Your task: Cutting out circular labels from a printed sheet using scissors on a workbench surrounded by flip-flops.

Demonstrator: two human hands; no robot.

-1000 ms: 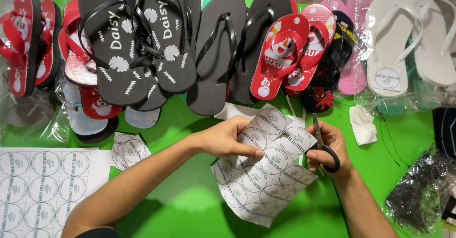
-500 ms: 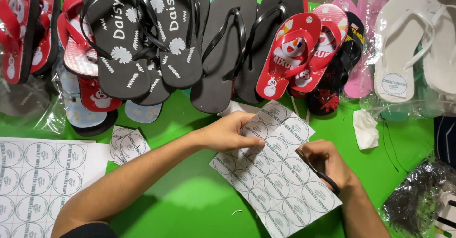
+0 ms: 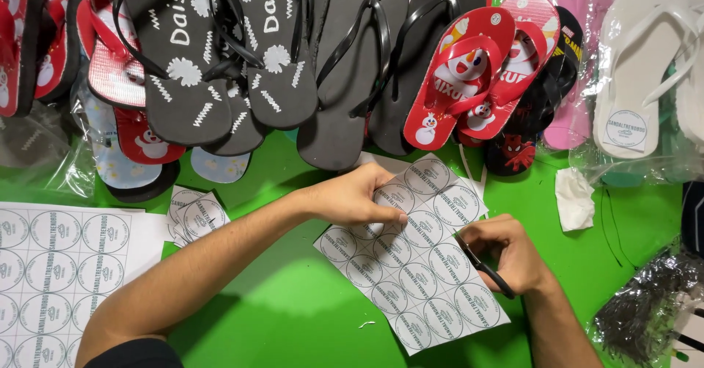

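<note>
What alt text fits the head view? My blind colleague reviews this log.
Two bare hands cut a sheet of round labels on a green table: left hand pressing it, right hand working black scissors. Flip-flops line the far edge.

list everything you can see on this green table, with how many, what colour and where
label sheet: one, white with round labels, centre, under both hands
scissors: one pair, black, in the right hand, at the sheet's right edge
second label sheet: one, white, bottom left
cut labels: a few, white, left of centre
flip-flops: many, black, red, pink and white, along the top
crumpled paper: one, white, right
clear plastic bags: some, bottom right
table: one, green
left hand: pressing the sheet's top
right hand: grip closed on the scissors
</note>
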